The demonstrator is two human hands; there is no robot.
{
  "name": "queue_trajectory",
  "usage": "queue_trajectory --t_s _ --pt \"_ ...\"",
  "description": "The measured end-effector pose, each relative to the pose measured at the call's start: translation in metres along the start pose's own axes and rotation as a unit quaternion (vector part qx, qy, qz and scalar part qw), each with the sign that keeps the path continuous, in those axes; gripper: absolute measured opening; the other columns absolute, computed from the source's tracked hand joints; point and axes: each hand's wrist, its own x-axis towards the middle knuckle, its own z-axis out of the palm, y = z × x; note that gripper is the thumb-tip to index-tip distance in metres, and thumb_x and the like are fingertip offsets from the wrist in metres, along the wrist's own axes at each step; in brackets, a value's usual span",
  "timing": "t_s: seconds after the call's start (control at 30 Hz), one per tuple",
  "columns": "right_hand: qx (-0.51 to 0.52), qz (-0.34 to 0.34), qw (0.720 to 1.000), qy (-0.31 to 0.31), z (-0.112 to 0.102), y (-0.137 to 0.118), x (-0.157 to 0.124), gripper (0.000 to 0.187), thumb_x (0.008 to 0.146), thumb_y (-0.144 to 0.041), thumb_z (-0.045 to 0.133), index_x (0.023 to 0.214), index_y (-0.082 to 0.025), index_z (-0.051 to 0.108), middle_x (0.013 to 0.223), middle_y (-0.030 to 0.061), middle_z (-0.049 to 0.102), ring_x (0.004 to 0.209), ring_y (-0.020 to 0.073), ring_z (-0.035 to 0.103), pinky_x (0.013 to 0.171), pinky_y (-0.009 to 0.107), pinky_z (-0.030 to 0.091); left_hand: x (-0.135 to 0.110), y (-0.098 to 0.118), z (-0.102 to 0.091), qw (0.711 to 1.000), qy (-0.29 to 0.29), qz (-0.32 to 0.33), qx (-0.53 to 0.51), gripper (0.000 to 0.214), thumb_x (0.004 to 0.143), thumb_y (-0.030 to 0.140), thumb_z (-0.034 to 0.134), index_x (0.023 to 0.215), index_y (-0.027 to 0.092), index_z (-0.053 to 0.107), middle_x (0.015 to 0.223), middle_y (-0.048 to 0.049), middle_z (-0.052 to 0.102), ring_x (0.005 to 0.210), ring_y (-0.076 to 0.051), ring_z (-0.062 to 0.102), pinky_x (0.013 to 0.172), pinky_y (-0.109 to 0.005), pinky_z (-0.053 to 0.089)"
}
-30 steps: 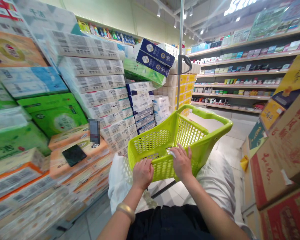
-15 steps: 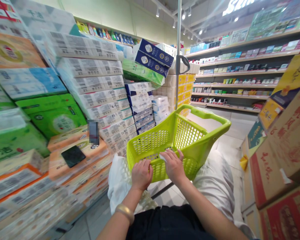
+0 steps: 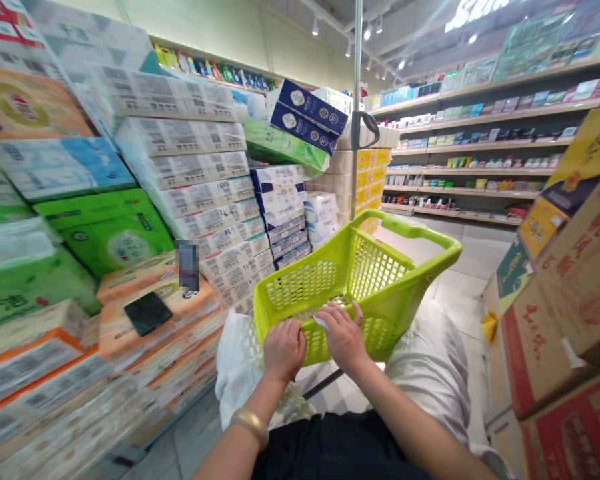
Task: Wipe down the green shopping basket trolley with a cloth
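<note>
The left hand (image 3: 283, 350) is clamped on the near rim of the green basket (image 3: 430, 267), fingers curled over the edge. Just beside it, the right hand (image 3: 344, 337) bends over the same rim, closed on a small white cloth (image 3: 320, 321) that peeks out at its left; the thumb is hidden, so how tightly the cloth is pinched I cannot tell. If that pinch is loose, the cloth could slip off the rim into the basket or down to the floor. The two hands are close enough to bump if the right one slid further left.

The basket lies tilted between the legs, in white trousers (image 3: 427, 373), stretching away beyond both hands, its handle (image 3: 423, 233) to the far right of them. With only the left hand clamped on the basket itself, it could twist if the right pressed hard, or tip if the knees parted. Behind the basket rises a metal pole (image 3: 359, 67) with a dark loop (image 3: 370, 130); it seems joined to the basket, so a turn could swing it into the packs nearby.

Left of the grip, a phone (image 3: 148, 313) lies flat on an orange pack (image 3: 205, 303); a knock from the left elbow could send it off. Beyond the hands, blue packs (image 3: 310, 117) lean at a slant on a green pack (image 3: 287, 143), and a nudge to that pile might topple them. To the right, well apart from the hands, cartons (image 3: 545, 347) narrow the room for swinging the basket.
</note>
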Motion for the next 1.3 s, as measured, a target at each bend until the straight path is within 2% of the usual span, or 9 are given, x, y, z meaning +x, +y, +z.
queue_trajectory --t_s 0.13,0.23,0.47,0.7,0.77,0.9,1.0,1.17,1.3 --pt "-0.053 0.060 0.995 0.056 -0.018 0.027 0.004 0.033 0.086 -0.004 0.046 0.101 -0.027 0.063 0.106 -0.0011 0.071 0.116 0.0191 0.056 0.113 0.042 0.004 -0.001 0.000 0.001 1.000 0.003 -0.006 -0.009 0.012 0.088 0.021 0.045 0.089 0.020 0.056 0.080 -0.0028 0.063 0.076 -0.021 0.056 0.070 -0.033 0.037" --pt "-0.070 0.088 0.991 0.078 -0.017 0.027 0.004 0.031 0.084 -0.004 0.048 0.102 -0.026 0.062 0.107 -0.0005 0.070 0.118 0.0203 0.055 0.113 0.042 0.007 0.000 0.003 0.001 1.000 0.003 -0.014 -0.005 0.011 0.088 0.022 0.045 0.087 0.020 0.056 0.078 -0.0027 0.063 0.075 -0.021 0.056 0.069 -0.034 0.037" --pt "0.017 -0.034 0.999 -0.015 0.014 -0.016 -0.001 0.029 0.087 -0.011 0.050 0.107 -0.028 0.061 0.104 -0.0013 0.070 0.119 0.0159 0.054 0.114 0.036 0.005 -0.001 0.005 -0.002 1.000 0.001 -0.002 0.003 0.013 0.089 0.023 0.044 0.086 0.020 0.056 0.076 -0.0029 0.062 0.073 -0.020 0.056 0.067 -0.033 0.037" --pt "-0.041 0.068 0.995 0.057 -0.014 0.029 0.005 0.030 0.085 -0.006 0.048 0.103 -0.025 0.062 0.106 0.0007 0.069 0.119 0.0194 0.054 0.114 0.041 0.010 -0.003 0.003 0.000 1.000 0.017 -0.002 -0.002 0.011 0.087 0.022 0.045 0.088 0.020 0.056 0.077 -0.0024 0.062 0.074 -0.021 0.056 0.068 -0.034 0.037" --pt "-0.040 0.072 0.995 0.059 -0.014 0.026 0.005 0.029 0.085 -0.006 0.048 0.103 -0.024 0.062 0.106 0.0014 0.069 0.119 0.0196 0.053 0.114 0.041 0.012 -0.002 0.004 0.001 1.000 0.019 -0.007 0.000 0.010 0.087 0.022 0.046 0.087 0.020 0.056 0.077 -0.0024 0.062 0.074 -0.021 0.057 0.068 -0.034 0.037" --pt "0.002 0.008 1.000 0.010 -0.001 0.004 0.002 0.032 0.084 -0.007 0.046 0.107 -0.024 0.062 0.104 0.0030 0.068 0.119 0.0177 0.051 0.113 0.037 0.020 -0.002 0.005 0.001 1.000 0.015 -0.006 0.000 0.011 0.087 0.022 0.045 0.086 0.020 0.056 0.076 -0.0022 0.062 0.073 -0.021 0.057 0.068 -0.034 0.037" --pt "0.001 -0.022 1.000 -0.005 -0.001 0.005 0.001 0.038 0.085 -0.007 0.046 0.114 -0.026 0.061 0.104 0.0020 0.067 0.117 0.0167 0.052 0.112 0.035 0.022 -0.003 0.003 -0.001 1.000 0.013 0.002 0.001 0.012 0.088 0.022 0.044 0.087 0.020 0.056 0.076 -0.0023 0.063 0.073 -0.020 0.057 0.068 -0.034 0.037" --pt "-0.048 0.040 0.997 0.045 -0.018 0.034 0.004 0.039 0.084 -0.006 0.046 0.115 -0.025 0.061 0.109 0.0020 0.067 0.117 0.0185 0.052 0.112 0.037 0.021 -0.003 0.003 -0.002 1.000 0.013 -0.004 -0.004 0.013 0.087 0.023 0.044 0.089 0.020 0.057 0.078 -0.0027 0.064 0.075 -0.020 0.058 0.069 -0.034 0.039" --pt "-0.040 0.045 0.997 0.039 -0.015 0.026 0.004 0.033 0.084 -0.007 0.047 0.108 -0.024 0.063 0.106 0.0022 0.067 0.117 0.0188 0.052 0.112 0.036 0.022 -0.002 0.005 -0.002 1.000 0.006 -0.016 0.002 0.013 0.087 0.022 0.045 0.088 0.021 0.057 0.078 -0.0028 0.064 0.075 -0.020 0.058 0.070 -0.034 0.039"
